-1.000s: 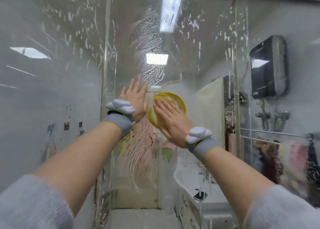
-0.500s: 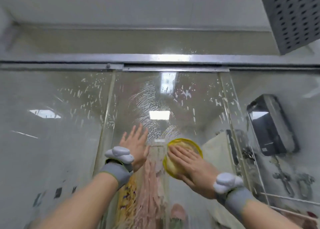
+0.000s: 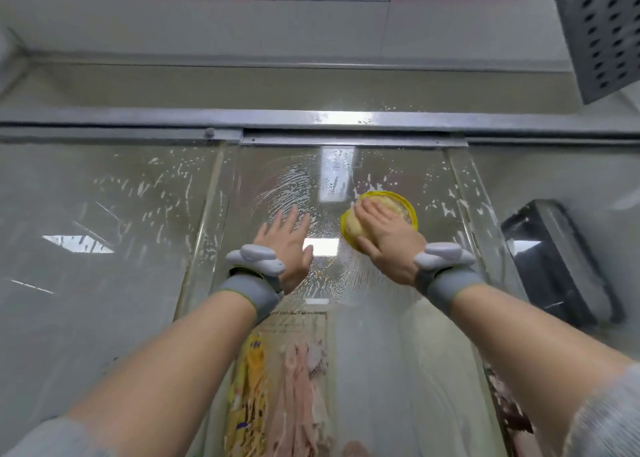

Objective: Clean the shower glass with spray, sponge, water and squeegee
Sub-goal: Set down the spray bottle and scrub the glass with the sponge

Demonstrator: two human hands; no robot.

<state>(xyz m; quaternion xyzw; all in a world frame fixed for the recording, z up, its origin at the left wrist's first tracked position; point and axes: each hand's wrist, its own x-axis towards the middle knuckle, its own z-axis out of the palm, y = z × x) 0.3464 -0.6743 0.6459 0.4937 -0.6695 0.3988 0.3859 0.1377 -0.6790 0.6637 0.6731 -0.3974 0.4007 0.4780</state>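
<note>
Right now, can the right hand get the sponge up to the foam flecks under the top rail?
Probably yes. The right hand already presses the sponge on the glass just below the top rail, with nothing between.

A home bathroom: soapy shower glass (image 3: 138, 248), wall water heater (image 3: 554, 259), hanging towels (image 3: 298, 387).

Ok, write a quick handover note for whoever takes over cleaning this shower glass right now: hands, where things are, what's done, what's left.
Right hand: straight fingers press the yellow sponge flat on the shower glass, high up near the top rail.
Left hand: open, palm flat on the glass beside the sponge, holding nothing.
Done: soapy swirl marks cover the upper middle panel; foam splashes dot the side panels.
Left: scrub the remaining glass, rinse with water, squeegee. Spray bottle and squeegee are not in view.
</note>
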